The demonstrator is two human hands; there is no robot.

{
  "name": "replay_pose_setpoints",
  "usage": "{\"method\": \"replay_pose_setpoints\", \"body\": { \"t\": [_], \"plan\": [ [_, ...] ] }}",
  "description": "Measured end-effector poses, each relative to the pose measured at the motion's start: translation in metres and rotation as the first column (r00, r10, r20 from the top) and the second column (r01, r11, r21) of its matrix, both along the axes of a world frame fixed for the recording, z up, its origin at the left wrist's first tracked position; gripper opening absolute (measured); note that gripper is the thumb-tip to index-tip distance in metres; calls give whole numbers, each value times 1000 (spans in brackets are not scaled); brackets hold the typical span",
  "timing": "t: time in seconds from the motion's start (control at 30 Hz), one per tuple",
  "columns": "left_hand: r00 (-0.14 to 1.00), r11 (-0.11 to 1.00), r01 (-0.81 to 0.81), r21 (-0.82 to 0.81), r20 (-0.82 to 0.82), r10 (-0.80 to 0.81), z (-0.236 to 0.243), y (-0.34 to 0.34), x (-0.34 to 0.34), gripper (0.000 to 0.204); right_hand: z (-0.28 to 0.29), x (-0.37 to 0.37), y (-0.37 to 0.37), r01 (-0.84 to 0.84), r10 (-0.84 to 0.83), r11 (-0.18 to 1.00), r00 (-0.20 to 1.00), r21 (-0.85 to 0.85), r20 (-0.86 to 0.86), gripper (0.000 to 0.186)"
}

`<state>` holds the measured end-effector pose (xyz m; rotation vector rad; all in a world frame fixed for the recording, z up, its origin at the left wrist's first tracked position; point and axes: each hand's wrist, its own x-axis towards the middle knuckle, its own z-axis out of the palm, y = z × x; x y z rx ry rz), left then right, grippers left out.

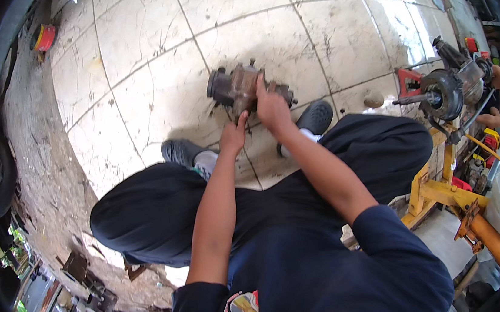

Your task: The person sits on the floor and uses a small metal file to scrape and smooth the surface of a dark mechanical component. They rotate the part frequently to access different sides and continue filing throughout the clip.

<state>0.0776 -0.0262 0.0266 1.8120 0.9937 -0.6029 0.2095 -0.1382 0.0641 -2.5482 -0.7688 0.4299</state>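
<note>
A rusty brown metal housing with a dark cylindrical end on its left and a narrower stub on its right is in front of me, over the tiles between my feet. My left hand grips its near underside, thumb upward. Across its right part lies my right hand, with the forefinger along the top and the other fingers curled around it. Whether the housing rests on the floor or is held just above it I cannot tell.
Pale, dirty floor tiles spread ahead. My dark clogs flank the housing. On the right, a greasy axle-like assembly stands by a yellow metal frame, where another person's hand shows. A red-and-yellow can lies far left.
</note>
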Motion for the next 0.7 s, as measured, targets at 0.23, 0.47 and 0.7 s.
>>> {"method": "replay_pose_setpoints", "body": {
  "t": [0.23, 0.47, 0.7],
  "plan": [
    [995, 992, -97, 86, -23, 99, 12, -4, -6, 98, 4, 0, 14, 252, -249, 968, 956, 0, -154, 61],
    [797, 788, -241, 567, 579, -173, 70, 3, 50, 56, -13, -6, 3, 434, -387, 870, 895, 232, -222, 43],
    [780, 773, -113, 624, 538, -321, 6, 16, 97, 45, 0, -11, -2, 483, -374, 859, 820, 172, -433, 39]
  ]
}}
